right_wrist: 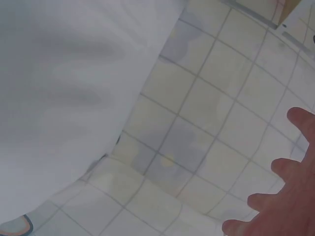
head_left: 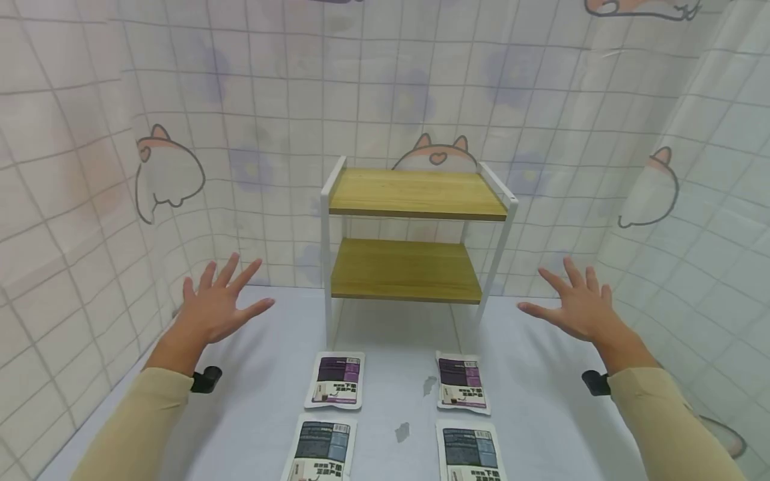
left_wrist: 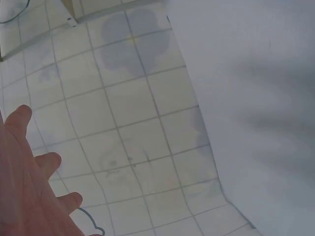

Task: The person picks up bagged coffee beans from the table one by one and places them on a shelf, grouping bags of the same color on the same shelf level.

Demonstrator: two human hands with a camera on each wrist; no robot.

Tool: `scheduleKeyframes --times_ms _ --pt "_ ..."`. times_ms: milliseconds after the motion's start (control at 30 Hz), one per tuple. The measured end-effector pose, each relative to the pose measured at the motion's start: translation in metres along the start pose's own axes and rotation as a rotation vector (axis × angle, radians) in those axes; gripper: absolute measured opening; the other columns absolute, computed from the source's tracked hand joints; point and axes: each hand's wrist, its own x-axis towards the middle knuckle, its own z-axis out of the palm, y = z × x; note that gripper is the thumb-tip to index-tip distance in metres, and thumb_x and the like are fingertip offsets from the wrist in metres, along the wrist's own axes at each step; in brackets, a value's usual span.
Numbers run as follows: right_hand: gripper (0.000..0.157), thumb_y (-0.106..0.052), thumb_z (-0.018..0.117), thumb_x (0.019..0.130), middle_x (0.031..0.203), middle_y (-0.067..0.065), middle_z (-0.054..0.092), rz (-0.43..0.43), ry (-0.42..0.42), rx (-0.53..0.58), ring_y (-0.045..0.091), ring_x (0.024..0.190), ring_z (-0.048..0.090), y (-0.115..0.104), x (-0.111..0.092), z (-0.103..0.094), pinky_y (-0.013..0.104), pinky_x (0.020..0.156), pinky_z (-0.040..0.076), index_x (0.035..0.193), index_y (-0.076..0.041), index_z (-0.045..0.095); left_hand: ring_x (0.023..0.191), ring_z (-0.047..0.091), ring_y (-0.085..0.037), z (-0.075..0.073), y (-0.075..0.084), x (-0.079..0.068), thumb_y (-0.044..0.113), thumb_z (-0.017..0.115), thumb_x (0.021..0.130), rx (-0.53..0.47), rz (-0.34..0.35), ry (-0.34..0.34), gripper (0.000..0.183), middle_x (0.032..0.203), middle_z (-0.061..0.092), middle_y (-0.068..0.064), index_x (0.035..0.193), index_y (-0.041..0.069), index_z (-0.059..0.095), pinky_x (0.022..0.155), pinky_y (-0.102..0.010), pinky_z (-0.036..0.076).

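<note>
My left hand [head_left: 215, 308] hovers over the left side of the white table, fingers spread and holding nothing. On the opposite side my right hand [head_left: 580, 306] is held the same way, fingers fanned out and bare. Between them stands a two-tier shelf [head_left: 409, 267] with wooden boards and a white frame. In front of it lie two purple-labelled white packets, one on the left [head_left: 335, 379] and one on the right [head_left: 462, 382]. Nearer to me are two blue-labelled packets, left [head_left: 321, 449] and right [head_left: 470, 451], partly cut off by the lower edge of the head view.
A grid-patterned curtain [head_left: 277, 100] with cartoon animals hangs behind the table and along both sides. Two small grey patches, one [head_left: 430, 385] beside the right purple packet and another [head_left: 402, 432] lower down, mark the white tabletop [head_left: 259, 414].
</note>
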Motion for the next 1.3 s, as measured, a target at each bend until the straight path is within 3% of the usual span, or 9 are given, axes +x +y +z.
scheduleKeyframes --times_ms 233,767,967,1300 --pt "0.104 -0.081 0.055 0.084 0.168 0.031 0.002 -0.016 0.026 -0.018 0.068 0.146 0.002 -0.001 -0.006 0.006 0.087 0.109 0.007 0.161 -0.015 0.03 0.152 0.006 -0.059 0.003 0.008 -0.003 0.08 0.041 0.092 0.0 0.011 0.033 0.093 0.172 0.005 -0.021 0.165 0.031 0.012 0.114 -0.083 0.0" --pt "0.103 -0.081 0.059 0.082 0.168 0.029 0.008 -0.03 0.057 -0.012 0.065 0.149 0.003 -0.014 -0.02 0.022 0.086 0.11 0.007 0.159 -0.017 0.035 0.152 0.008 -0.058 0.014 0.022 -0.007 0.079 0.044 0.092 0.005 0.034 0.071 0.093 0.172 0.01 -0.02 0.165 0.029 0.016 0.115 -0.082 0.001" --pt "0.102 -0.079 0.059 0.082 0.168 0.029 0.009 -0.036 0.064 0.009 0.065 0.149 0.005 -0.023 -0.025 0.028 0.085 0.111 0.008 0.159 -0.017 0.035 0.152 0.008 -0.057 0.02 0.025 -0.008 0.078 0.044 0.092 -0.005 0.038 0.066 0.092 0.172 0.009 -0.019 0.165 0.03 0.016 0.115 -0.082 0.001" --pt "0.097 -0.074 0.062 0.084 0.168 0.028 0.014 -0.073 0.088 0.057 0.064 0.149 0.01 -0.038 -0.036 0.037 0.084 0.112 0.011 0.158 -0.016 0.038 0.153 0.011 -0.056 0.031 0.038 -0.011 0.074 0.051 0.092 -0.044 0.068 0.115 0.09 0.172 0.013 -0.018 0.164 0.031 0.019 0.117 -0.081 0.004"
